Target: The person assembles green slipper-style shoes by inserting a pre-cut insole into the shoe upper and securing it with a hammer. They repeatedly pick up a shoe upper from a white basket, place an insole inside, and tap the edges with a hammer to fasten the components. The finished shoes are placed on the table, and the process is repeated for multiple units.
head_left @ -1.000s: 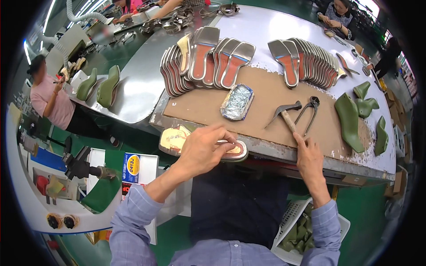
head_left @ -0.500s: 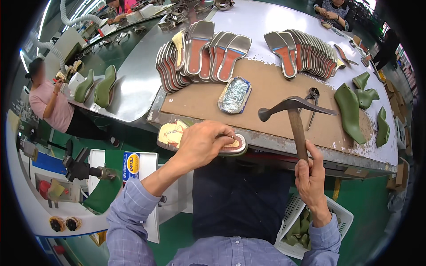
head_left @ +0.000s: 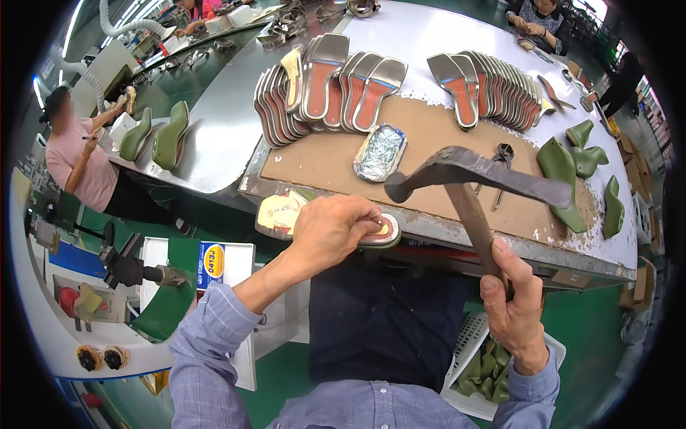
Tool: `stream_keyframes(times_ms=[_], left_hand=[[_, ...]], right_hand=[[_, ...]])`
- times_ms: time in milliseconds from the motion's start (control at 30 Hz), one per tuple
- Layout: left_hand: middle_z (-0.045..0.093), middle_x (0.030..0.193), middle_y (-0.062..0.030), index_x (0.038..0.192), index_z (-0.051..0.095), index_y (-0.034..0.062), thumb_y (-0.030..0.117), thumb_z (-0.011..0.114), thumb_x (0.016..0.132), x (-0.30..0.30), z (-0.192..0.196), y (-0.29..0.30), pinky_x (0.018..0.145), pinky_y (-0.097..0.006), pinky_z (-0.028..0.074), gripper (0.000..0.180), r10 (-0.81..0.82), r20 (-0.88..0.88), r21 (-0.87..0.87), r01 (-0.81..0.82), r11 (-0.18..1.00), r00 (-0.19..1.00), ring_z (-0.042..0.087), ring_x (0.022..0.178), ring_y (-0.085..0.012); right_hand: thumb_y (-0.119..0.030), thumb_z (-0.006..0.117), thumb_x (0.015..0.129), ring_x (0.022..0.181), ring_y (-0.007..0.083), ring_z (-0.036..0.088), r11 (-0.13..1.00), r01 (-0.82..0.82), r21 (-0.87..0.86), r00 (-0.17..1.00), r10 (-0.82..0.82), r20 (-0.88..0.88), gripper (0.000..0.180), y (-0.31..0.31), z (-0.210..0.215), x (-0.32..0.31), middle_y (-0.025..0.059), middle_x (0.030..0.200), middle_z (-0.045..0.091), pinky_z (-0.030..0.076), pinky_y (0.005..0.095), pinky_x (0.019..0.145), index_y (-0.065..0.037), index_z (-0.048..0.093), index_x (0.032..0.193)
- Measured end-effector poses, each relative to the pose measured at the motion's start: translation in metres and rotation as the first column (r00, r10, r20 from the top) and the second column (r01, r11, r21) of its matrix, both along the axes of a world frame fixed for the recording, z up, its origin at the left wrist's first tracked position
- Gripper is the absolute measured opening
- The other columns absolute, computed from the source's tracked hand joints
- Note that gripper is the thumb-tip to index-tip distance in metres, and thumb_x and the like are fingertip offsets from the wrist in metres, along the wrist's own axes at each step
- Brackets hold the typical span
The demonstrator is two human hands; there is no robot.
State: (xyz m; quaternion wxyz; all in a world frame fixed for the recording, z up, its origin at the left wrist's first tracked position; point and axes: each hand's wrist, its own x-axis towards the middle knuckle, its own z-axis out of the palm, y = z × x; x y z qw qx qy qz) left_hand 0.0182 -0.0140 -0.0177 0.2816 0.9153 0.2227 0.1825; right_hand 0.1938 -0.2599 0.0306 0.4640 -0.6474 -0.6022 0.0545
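Note:
My left hand (head_left: pixel 332 230) rests over an insole (head_left: pixel 276 213) on a green shoe last, held bottom up at the near table edge. Its thumb and fingers pinch together at the reddish heel end; whatever they hold is too small to make out. My right hand (head_left: pixel 516 306) is wrapped round the wooden handle of a hammer (head_left: pixel 468 214). The dark metal head is raised above the board, apart from the insole. A tray of nails (head_left: pixel 379 152) sits just beyond my left hand. Pincers (head_left: pixel 503 168) lie on the board, partly behind the hammer head.
Stacked insoles (head_left: pixel 325 79) and a second stack (head_left: pixel 464 89) stand along the board's far side. Green lasts (head_left: pixel 561 175) lie at the right. A white basket (head_left: pixel 457 390) of lasts stands on the floor. A person in pink (head_left: pixel 78 146) works at the left.
The hammer has come up closer to the camera, its head now lower right and larger in view. My left hand keeps its place. The person in pink has lifted a shoe piece outward.

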Motion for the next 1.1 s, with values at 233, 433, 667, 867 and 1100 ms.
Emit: stream_keyframes(times_ms=[233, 433, 667, 867, 1100], left_hand=[[0.074, 0.096, -0.0062, 0.091, 0.074, 0.0089, 0.015, 0.073, 0.082, -0.001, -0.004, 0.000, 0.074, -0.038, 0.053, 0.010, -0.023, 0.018, 0.027, 0.023, 0.999, 1.000, 0.069, 0.086, -0.0286], [0.070, 0.091, -0.0100, 0.098, 0.071, 0.0095, 0.020, 0.073, 0.083, -0.001, 0.014, -0.001, 0.075, -0.043, 0.050, 0.019, -0.028, -0.094, 0.066, 0.034, 0.997, 0.995, 0.066, 0.086, -0.0332], [0.068, 0.109, -0.0068, 0.115, 0.065, 0.0126, 0.049, 0.077, 0.078, -0.024, 0.014, 0.031, 0.101, -0.046, 0.038, 0.053, -0.248, -0.270, 0.315, 0.328, 0.891, 0.931, 0.063, 0.108, -0.0271], [0.065, 0.102, -0.0063, 0.117, 0.061, 0.0129, 0.047, 0.077, 0.078, -0.025, 0.007, 0.026, 0.097, -0.043, 0.039, 0.054, -0.246, -0.285, 0.342, 0.338, 0.877, 0.926, 0.063, 0.103, -0.0265], [0.064, 0.103, -0.0078, 0.116, 0.060, 0.0140, 0.045, 0.076, 0.079, -0.026, 0.005, 0.030, 0.094, -0.044, 0.041, 0.051, -0.250, -0.302, 0.341, 0.349, 0.873, 0.920, 0.063, 0.102, -0.0265]], right_hand=[[0.002, 0.064, 0.091, 0.065, 0.0148, 0.060, 1.000, -0.005, 0.020, 0.994, 0.007, -0.109, 0.047, -0.008, 0.001, -0.006, 0.0124, 0.083, 0.066, 0.050, 0.0264, 0.062, 0.000, 0.055, 0.136], [0.001, 0.068, 0.088, 0.083, 0.0341, 0.071, 0.975, -0.033, -0.221, 0.999, 0.025, -0.038, 0.048, 0.012, 0.011, -0.016, 0.0219, 0.097, 0.069, 0.056, 0.0359, 0.075, -0.005, 0.058, 0.134], [0.000, 0.063, 0.094, 0.086, 0.0229, 0.069, 0.992, 0.066, -0.107, 0.976, -0.087, -0.201, 0.048, -0.015, 0.001, -0.011, 0.0211, 0.116, 0.067, 0.053, 0.0307, 0.080, -0.002, 0.048, 0.140], [-0.003, 0.069, 0.092, 0.090, 0.0226, 0.071, 0.992, 0.074, -0.107, 0.996, -0.077, -0.033, 0.048, -0.014, -0.007, -0.013, 0.0182, 0.112, 0.070, 0.055, 0.0297, 0.083, -0.002, 0.053, 0.137], [0.001, 0.071, 0.087, 0.090, 0.0262, 0.072, 0.981, 0.102, 0.167, 0.989, -0.083, -0.119, 0.046, -0.009, 0.010, -0.018, 0.0212, 0.108, 0.070, 0.057, 0.0368, 0.078, -0.003, 0.059, 0.131]])
